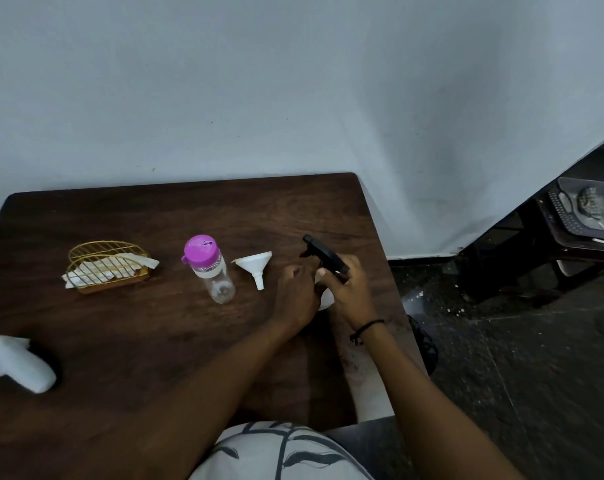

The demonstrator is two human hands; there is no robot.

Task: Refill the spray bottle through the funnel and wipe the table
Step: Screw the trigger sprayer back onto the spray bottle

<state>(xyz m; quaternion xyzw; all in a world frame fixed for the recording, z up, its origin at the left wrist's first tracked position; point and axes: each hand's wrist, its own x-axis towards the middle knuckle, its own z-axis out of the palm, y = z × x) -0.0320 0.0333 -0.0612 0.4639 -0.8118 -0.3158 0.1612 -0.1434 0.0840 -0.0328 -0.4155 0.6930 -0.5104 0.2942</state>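
Note:
A spray bottle stands near the table's right edge; its black trigger head (pixel 323 255) shows above my hands and a bit of its white body (pixel 326 298) shows between them. My right hand (pixel 345 285) is closed around the black head. My left hand (pixel 295 295) wraps the bottle's body from the left. A white funnel (pixel 254 266) lies on its side just left of my hands. Further left stands a clear bottle with a purple cap (pixel 208 266).
A gold wire basket (pixel 108 266) holding white paper sits at the table's far left. A crumpled white cloth (pixel 21 365) lies near the left front edge. The dark wooden table (pixel 155 334) meets a wall behind. Dark furniture with a tray (pixel 584 216) stands to the right.

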